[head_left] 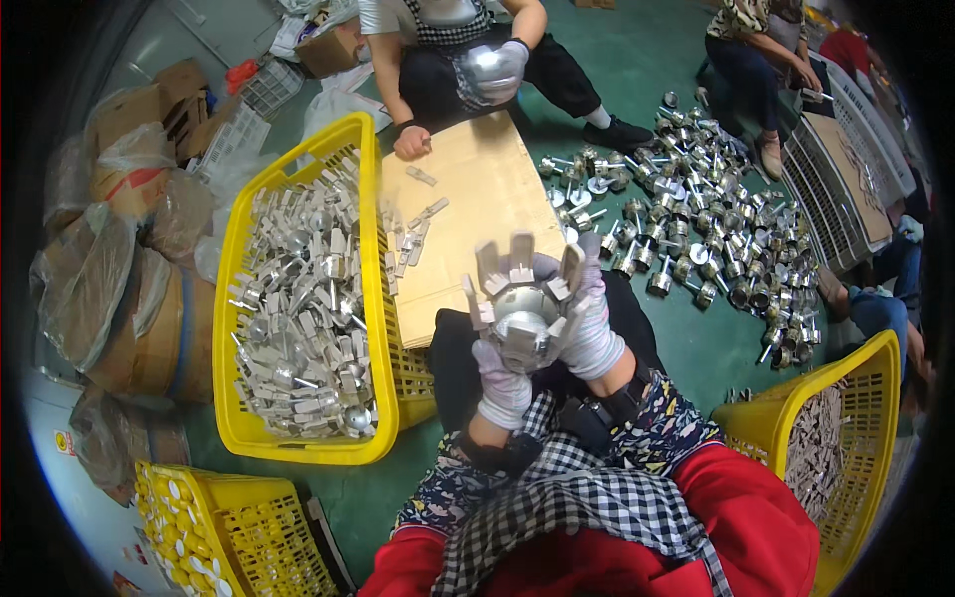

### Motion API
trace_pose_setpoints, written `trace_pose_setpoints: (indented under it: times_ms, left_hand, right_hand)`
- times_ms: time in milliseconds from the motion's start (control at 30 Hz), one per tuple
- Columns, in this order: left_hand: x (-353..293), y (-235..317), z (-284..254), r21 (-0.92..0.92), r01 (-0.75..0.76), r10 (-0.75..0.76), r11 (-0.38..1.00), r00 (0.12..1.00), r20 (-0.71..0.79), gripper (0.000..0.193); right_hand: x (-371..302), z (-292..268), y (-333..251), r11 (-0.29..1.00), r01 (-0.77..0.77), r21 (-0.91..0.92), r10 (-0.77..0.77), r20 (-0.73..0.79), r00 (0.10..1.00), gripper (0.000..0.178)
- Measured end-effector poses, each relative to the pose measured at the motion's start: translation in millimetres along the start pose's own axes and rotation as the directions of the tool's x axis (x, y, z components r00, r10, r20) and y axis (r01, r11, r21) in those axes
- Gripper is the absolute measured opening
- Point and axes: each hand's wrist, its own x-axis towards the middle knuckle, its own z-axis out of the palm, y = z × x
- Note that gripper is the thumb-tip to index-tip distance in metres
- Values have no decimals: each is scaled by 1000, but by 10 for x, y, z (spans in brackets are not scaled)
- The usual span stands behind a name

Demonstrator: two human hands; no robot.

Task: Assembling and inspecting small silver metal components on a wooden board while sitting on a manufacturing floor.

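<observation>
In front of my lap I hold a silver domed metal part (524, 320) with several flat grey clips standing up around its rim. My left hand (503, 386), in a pale knitted glove, grips its lower left side. My right hand (594, 333), gloved alike, wraps its right side, fingers reaching up by the clips. Just beyond, a cardboard sheet (473, 184) carries a few loose grey clips (411, 242). Close by on the left is a large yellow basket (386, 418) full of silver parts fitted with grey clips.
Opposite sits a person whose gloved hand (495, 72) holds a shiny metal piece. Many metal parts with stems (686, 234) cover the green floor at right. A yellow basket (888, 398) of brown strips stands near right; yellow pieces (179, 527) fill another at lower left. Wrapped cartons (149, 318) line the left.
</observation>
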Motion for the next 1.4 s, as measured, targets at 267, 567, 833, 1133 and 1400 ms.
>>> trace_pose_setpoints:
  times_ms: [267,567,833,1133,1400]
  left_hand:
    - [80,-32,20,762,-398,520,511,849,95,82]
    - [149,10,-132,-579,232,-200,782,973,119,62]
    - [327,214,-8,-323,381,-356,866,925,135,60]
    - [288,9,81,317,-355,333,880,935,124,21]
    - [181,267,25,-369,361,-311,857,931,189,61]
  right_hand:
    - [19,-120,46,994,10,110,-10,0,1000,62]
    - [78,51,84,972,143,-187,-127,99,987,88]
    - [84,-130,27,812,295,-504,-182,261,948,81]
    - [241,-347,115,740,335,-583,-294,167,941,52]
    - [143,-400,190,862,176,-475,-41,281,959,87]
